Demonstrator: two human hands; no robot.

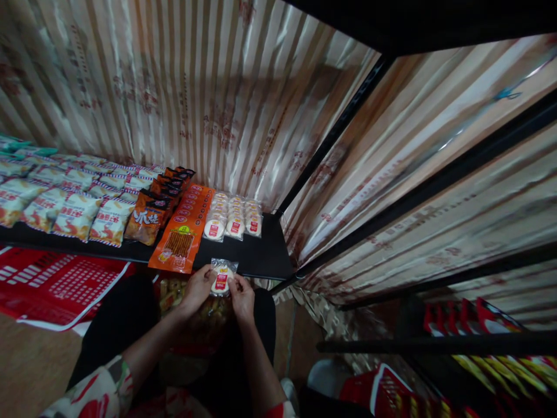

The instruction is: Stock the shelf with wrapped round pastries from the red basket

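By the shelf [259, 256], left grip [198, 290] and right grip [242, 298] pinch a packet [222, 280] face-up, long axis shelfward.

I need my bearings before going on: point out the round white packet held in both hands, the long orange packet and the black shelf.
Round white packet [221, 282]: head view, on its front label.
Long orange packet [188, 220]: head view, middle of its front.
Black shelf [266, 253]: head view, bare top surface.
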